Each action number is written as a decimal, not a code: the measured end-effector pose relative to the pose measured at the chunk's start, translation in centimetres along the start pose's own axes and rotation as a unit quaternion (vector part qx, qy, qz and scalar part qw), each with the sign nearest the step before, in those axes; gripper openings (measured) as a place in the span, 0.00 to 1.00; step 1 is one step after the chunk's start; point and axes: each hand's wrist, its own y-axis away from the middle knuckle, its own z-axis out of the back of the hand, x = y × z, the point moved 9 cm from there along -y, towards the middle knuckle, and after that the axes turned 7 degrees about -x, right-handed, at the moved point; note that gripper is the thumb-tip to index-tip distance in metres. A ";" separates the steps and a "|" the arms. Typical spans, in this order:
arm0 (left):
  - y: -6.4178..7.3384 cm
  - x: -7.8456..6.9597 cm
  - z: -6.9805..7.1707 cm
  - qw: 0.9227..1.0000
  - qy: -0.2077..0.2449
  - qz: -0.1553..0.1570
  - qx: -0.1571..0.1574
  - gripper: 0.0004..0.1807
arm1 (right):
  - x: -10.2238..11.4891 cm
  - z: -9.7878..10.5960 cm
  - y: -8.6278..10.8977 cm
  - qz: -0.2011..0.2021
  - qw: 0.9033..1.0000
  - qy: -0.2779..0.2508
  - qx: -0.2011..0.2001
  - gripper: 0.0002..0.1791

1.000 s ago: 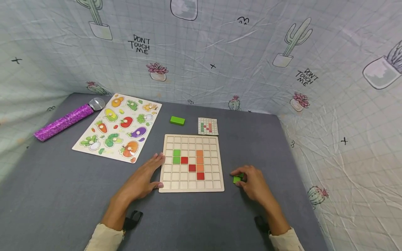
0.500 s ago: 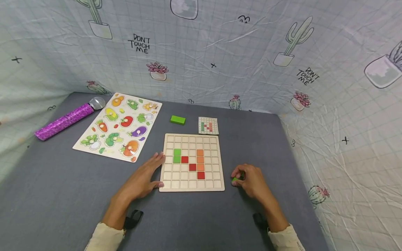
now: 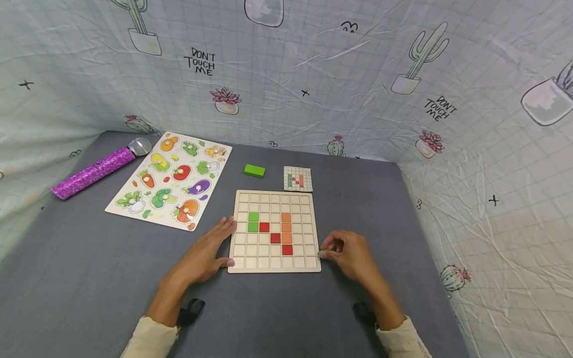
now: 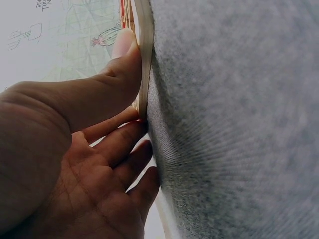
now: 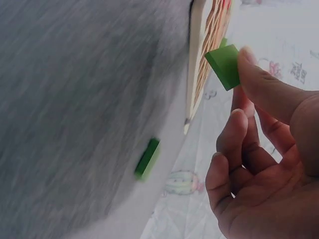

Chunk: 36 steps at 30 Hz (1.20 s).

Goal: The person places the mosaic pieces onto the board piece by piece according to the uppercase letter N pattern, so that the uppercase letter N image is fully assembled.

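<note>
A wooden grid board (image 3: 264, 265) lies in the middle, with two green tiles (image 3: 253, 222), three red tiles (image 3: 275, 238) and three orange tiles (image 3: 286, 227) in its cells. My left hand (image 3: 202, 257) rests on its left edge, thumb at the near corner and fingers extended, as the left wrist view also shows. At the right edge, my right hand (image 3: 353, 256) pinches a small green square tile (image 5: 224, 66) between thumb and finger. The other fingers are loosely bent. Another green tile (image 5: 148, 159) lies on the table in the right wrist view; in the head view the right hand hides it.
Behind the board lie a green block (image 3: 254, 171) and a small pattern card (image 3: 297, 179). At the back left are a vegetable picture board (image 3: 147, 199) and a purple glitter microphone (image 3: 96, 169). A cactus-print cloth (image 3: 286, 74) hangs behind the grey table (image 3: 277, 313).
My right hand has picked up a green tile from the table and moved left to the board's right edge. The left hand has stayed at the left edge.
</note>
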 end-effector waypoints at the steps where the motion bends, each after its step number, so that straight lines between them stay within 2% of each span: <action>1: 0.0 0.0 0.0 1.000 0.000 0.000 0.001 0.51 | 0.3 -0.1 -0.1 0.000 1.000 -0.007 -0.003 0.13; 14: -0.1 -0.2 0.0 1.000 -0.001 -0.007 -0.001 0.50 | 4.4 -2.7 -1.5 -0.009 0.997 -0.075 -0.017 0.11; 20: -0.1 -0.3 0.0 1.000 -0.005 -0.006 0.000 0.50 | 6.5 -4.4 -2.5 -0.001 0.997 -0.072 -0.015 0.11; 28: -0.1 -0.2 0.0 1.000 -0.006 -0.008 -0.003 0.50 | 8.5 -6.5 -3.6 -0.003 0.997 -0.079 0.006 0.08; 36: 0.0 -0.2 0.0 1.000 -0.005 -0.009 -0.003 0.50 | 10.2 -8.6 -4.5 -0.002 0.998 -0.055 0.021 0.08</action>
